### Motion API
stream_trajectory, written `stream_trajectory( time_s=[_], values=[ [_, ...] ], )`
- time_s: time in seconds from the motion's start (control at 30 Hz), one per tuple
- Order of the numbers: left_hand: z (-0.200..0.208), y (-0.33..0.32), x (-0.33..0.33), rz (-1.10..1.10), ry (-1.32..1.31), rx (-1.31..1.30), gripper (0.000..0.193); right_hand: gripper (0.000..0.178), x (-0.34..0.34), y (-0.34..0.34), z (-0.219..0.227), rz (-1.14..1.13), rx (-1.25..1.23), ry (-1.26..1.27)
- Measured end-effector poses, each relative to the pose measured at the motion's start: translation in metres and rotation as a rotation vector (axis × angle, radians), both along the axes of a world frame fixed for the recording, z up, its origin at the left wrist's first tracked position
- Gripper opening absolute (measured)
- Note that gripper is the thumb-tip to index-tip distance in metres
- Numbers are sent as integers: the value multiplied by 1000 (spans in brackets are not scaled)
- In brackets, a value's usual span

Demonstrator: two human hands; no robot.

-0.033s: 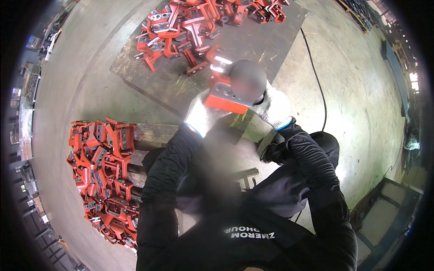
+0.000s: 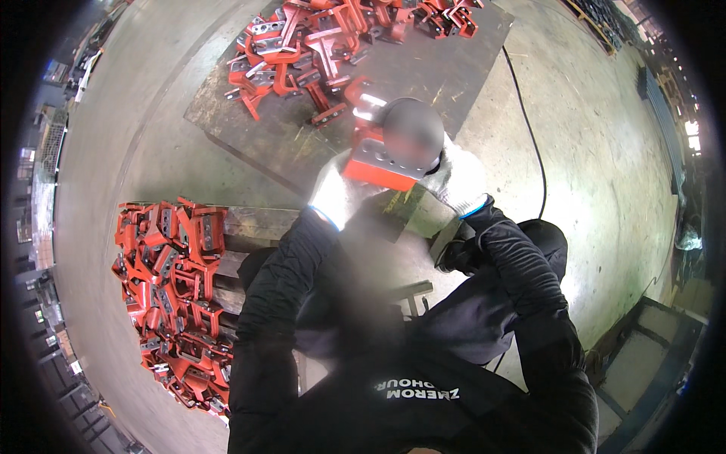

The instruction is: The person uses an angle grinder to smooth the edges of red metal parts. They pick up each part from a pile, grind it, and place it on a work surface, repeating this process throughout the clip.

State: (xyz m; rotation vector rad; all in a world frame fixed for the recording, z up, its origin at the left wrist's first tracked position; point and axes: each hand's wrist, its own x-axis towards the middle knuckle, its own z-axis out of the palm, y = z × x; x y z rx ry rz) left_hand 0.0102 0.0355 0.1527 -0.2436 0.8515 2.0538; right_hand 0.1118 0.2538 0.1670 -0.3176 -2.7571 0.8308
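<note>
My left hand (image 2: 333, 191), in a white glove with a blue cuff edge, is closed on the left side of a red metal bracket (image 2: 380, 172). The bracket has a bare metal face with round holes. Opposite it, my right hand (image 2: 461, 178), gloved the same way, is closed round a tool with a round grey disc (image 2: 412, 130). That disc is blurred and covers part of the bracket's upper right. The tool's body is mostly hidden by the glove, and I cannot tell whether the disc touches the metal.
Many red brackets (image 2: 325, 49) are heaped on a dark metal-topped surface (image 2: 461, 79) ahead. Another heap of red brackets (image 2: 170, 295) lies on a wooden pallet (image 2: 261, 222) to my left. A black cable (image 2: 533, 136) runs across the concrete floor at right.
The disc has shifted very slightly left over the bracket. Both hands keep nearly the same place and grip.
</note>
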Motion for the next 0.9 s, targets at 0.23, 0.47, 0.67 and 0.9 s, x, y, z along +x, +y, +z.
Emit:
stream_trajectory(
  time_s=[0.23, 0.47, 0.67, 0.9],
  values=[
    [-7, 3, 2, -5, 118, -116, 33, 91, -3, 2, -5, 15, 15, 30],
    [-9, 1, 4, 15, 47, -82, 34, 95, -3, -5, 4, 18, 42, -13],
    [11, 2, -2, 40, 71, -146, 40, 81, -1, 9, -5, -18, -43, -42],
    [-29, -22, -41, 224, 176, -424, 38, 95, -1, 29, -19, -31, -203, 68]
  ],
)
